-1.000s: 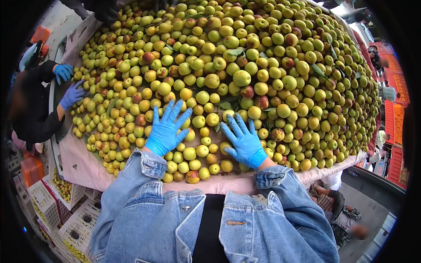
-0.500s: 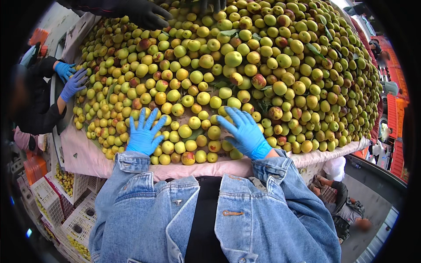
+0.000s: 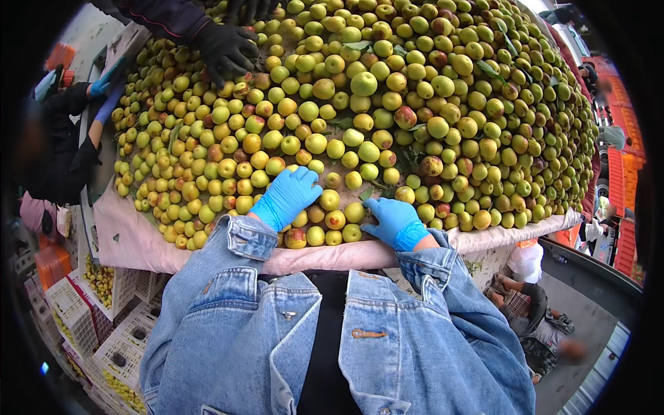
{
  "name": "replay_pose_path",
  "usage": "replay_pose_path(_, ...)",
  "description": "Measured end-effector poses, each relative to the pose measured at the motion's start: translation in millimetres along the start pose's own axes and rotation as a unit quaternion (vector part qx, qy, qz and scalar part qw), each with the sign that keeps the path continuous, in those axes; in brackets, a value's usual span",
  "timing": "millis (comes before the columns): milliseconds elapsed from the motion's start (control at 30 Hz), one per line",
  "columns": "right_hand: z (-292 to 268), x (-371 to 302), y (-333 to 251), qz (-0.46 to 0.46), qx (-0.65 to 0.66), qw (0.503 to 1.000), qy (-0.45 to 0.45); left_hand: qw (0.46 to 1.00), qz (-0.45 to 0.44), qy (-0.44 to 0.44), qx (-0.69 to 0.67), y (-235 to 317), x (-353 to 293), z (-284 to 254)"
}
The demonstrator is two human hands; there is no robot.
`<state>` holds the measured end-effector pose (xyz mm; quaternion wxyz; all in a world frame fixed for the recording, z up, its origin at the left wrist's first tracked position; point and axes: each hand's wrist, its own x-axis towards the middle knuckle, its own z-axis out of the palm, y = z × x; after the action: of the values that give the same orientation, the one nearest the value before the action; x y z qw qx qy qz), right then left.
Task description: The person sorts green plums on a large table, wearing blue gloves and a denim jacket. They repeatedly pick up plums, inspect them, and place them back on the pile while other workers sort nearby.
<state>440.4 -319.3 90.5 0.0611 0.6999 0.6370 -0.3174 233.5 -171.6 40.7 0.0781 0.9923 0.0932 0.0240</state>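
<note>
A wide heap of small round yellow-green fruits [image 3: 443,128], plum-like and some blushed red, covers the table before me. My left hand [image 3: 287,197], in a blue glove, is closed with its fingers curled down among the fruits near the front edge. What lies under its fingertips is hidden. To its right, my right hand [image 3: 395,223], gloved alike, rests at the front of the heap with fingers bent inward. Its palm side is out of sight, so any fruit in it cannot be made out. Several loose fruits [image 3: 334,220] lie between my hands.
Pink striped cloth [image 3: 332,257] covers the table's front edge. A co-worker's black-gloved hand [image 3: 225,50] touches the far left of the heap; another's blue-gloved hand [image 3: 102,83] is at the left side. White crates [image 3: 128,346] stand lower left. A person [image 3: 536,311] sits lower right.
My spread hands have curled. The left moved right and slightly forward; the right drew slightly back. The black-gloved hand came down onto the fruits, and the blue-gloved co-worker drew back from them.
</note>
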Motion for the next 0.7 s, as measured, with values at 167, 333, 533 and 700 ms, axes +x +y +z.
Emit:
replay_pose_path(167,10,18,-14,-0.044,0.062,0.996,0.039,0.986,-0.145,0.054,-0.057,-34,-34,-5)
replay_pose_path(333,2,10,-16,-0.045,0.103,0.991,0.077,0.887,-0.339,0.206,-0.237,-94,-112,-17)
replay_pose_path(533,-22,3,18,0.038,-0.050,0.992,0.109,0.856,-0.323,0.077,-0.396,-53,-151,-26)
replay_pose_path(700,-7,-3,-25,0.059,-0.082,0.988,-0.113,0.915,-0.299,-0.184,-0.200,-12,-143,-44)
